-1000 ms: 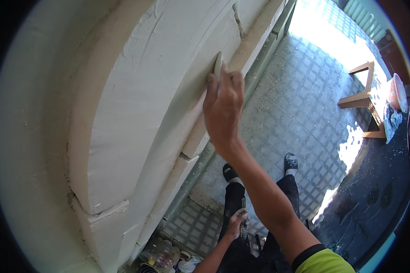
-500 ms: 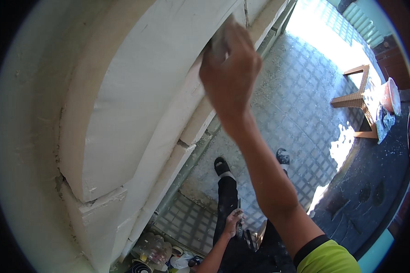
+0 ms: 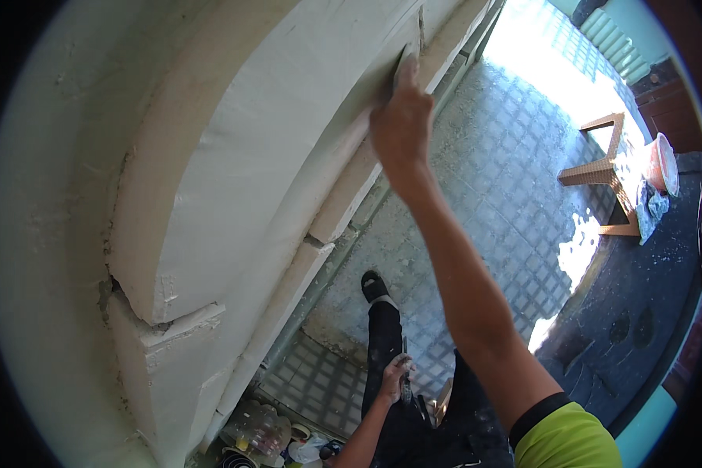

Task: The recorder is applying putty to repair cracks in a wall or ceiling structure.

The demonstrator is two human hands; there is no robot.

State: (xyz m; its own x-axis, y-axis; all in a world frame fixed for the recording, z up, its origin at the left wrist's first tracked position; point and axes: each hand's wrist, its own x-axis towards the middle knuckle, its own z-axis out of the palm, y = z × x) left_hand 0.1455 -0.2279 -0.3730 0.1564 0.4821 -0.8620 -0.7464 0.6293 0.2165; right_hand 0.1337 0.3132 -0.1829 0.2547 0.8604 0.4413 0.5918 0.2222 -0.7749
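My right hand (image 3: pixel 404 129) is stretched out far up against the white plastered wall moulding (image 3: pixel 242 148). Its fingers are closed on a thin flat grey piece (image 3: pixel 402 65), pressed to the recessed band beside the curved face; its exact kind does not show. Low in front of my legs, my left hand (image 3: pixel 398 376) is wrapped round a narrow dark hand tool (image 3: pixel 406 390) held upright, its working end too small to make out. Cracked joints (image 3: pixel 164 326) run between the moulding's blocks.
A brown woven-pattern stool (image 3: pixel 600 171) stands on the tiled floor at the right, a pinkish bucket (image 3: pixel 663 164) and blue plastic bag (image 3: pixel 652 209) beside it. A dark dusty surface (image 3: pixel 632 327) lies lower right. Plastic bottles (image 3: pixel 253 429) and tape rolls crowd the wall's foot.
My right hand has moved slightly down and turned, so the flat grey piece now shows beyond the fingers. The left hand keeps its hold on the dark tool. The view has shifted slightly.
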